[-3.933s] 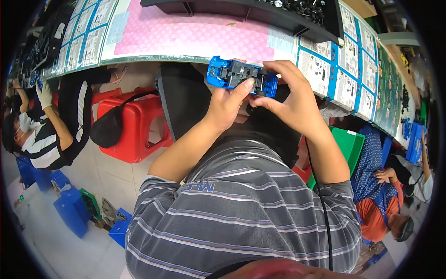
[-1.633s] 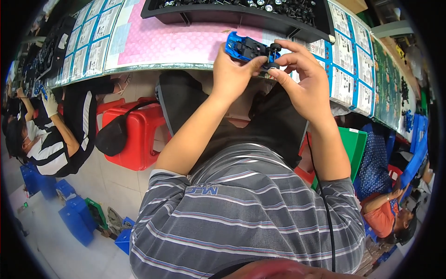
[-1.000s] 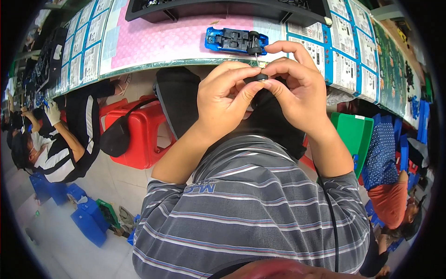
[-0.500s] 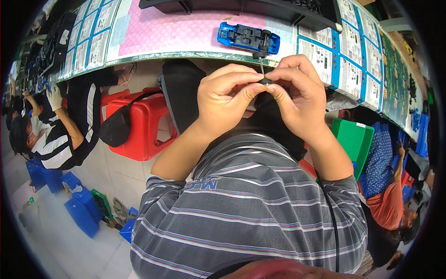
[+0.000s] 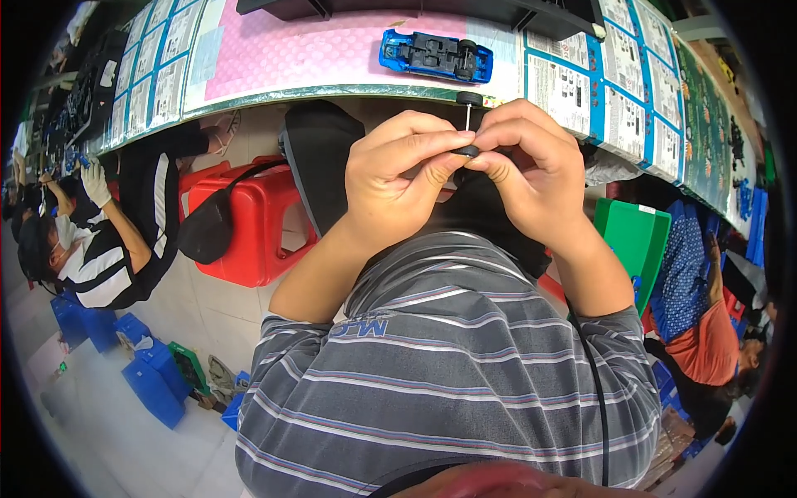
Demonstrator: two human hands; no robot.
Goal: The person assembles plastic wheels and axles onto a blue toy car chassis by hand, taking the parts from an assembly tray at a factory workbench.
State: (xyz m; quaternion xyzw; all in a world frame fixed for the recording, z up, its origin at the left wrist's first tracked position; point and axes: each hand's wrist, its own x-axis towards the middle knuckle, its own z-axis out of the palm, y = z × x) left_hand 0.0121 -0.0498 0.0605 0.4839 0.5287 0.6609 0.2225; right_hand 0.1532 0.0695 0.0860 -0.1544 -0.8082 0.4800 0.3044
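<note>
The left hand [image 5: 394,170] and the right hand [image 5: 531,162] are both pinching closed at the near wheel [image 5: 471,151] of a loose metal rod [image 5: 467,120], one from each side. The step in hand appears to be handling that wheel at the rod's near end; its seating is being partly hidden, so the fit cannot be confirmed. The far wheel [image 5: 469,97] is standing beyond the hands, showing against the near edge of the table [image 5: 332,91]; whether it is touching that edge cannot be told. The blue toy car [image 5: 436,56] is lying underside up near the right end of the pink mat [image 5: 307,50], apart from both hands, with the black tray [image 5: 544,17] sitting farther back. In judgement, the next move is calling for a steady pinch, with any force running along the rod so as not to bend it. Compared with under two seconds earlier, the car is no longer resting in the left hand; it is lying on the mat, and both hands are sharing the wheel.
</note>
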